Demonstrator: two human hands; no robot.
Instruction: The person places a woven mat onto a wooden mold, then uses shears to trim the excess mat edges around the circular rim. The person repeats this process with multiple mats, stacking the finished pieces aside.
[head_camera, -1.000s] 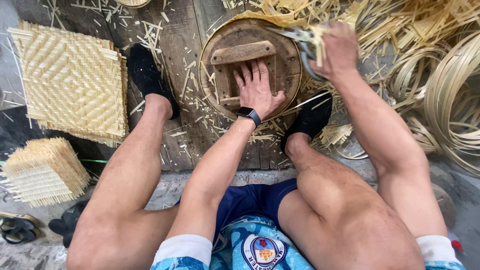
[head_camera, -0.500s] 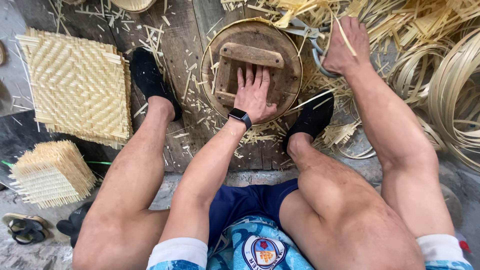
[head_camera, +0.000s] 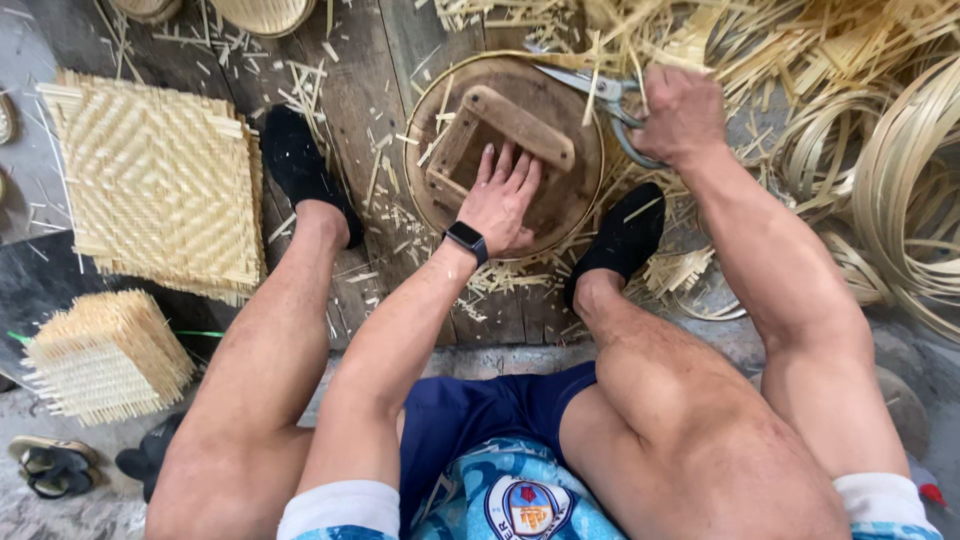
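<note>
My left hand (head_camera: 503, 194) lies flat, fingers spread, on a round wooden form (head_camera: 560, 205) with a wooden cross-bar (head_camera: 520, 125), which sits between my feet. A thin bamboo rim (head_camera: 425, 120) runs around the form's edge. My right hand (head_camera: 683, 112) grips large metal scissors (head_camera: 600, 88) at the form's upper right edge, blades pointing left over the rim. A black watch (head_camera: 466, 240) is on my left wrist.
A stack of square woven bamboo mats (head_camera: 155, 180) lies left, a smaller stack (head_camera: 100, 355) below it. Coiled bamboo strips (head_camera: 900, 180) and loose strips fill the right. Offcuts litter the wooden floor. Sandals (head_camera: 55, 465) sit bottom left. Round baskets (head_camera: 260, 12) show at top.
My right hand has shifted slightly with the scissors along the form's upper right edge. My left hand stays pressed on the form, which has turned a little.
</note>
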